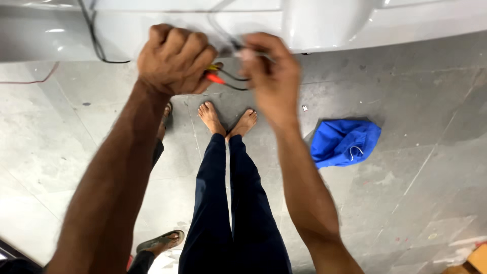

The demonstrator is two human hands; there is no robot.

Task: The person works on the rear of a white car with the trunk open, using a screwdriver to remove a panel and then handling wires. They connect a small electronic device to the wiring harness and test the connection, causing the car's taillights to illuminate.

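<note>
The left hand [175, 60] is clenched in a tight fist grip around a bundle of thin red, yellow and black wires [223, 77], which poke out at its 3 o'clock side. The right hand [271, 76] pinches the same wires' far ends narrowly between fingertips, up against the glossy white moulded panel [324, 20] at 12 o'clock. A crumpled blue cloth bag [344, 142] lies on the grey floor [416, 101] at the right hand's 4 o'clock, well apart.

No packages, labels, signs or screens visible anywhere around the blue cloth bag [344, 142].
</note>
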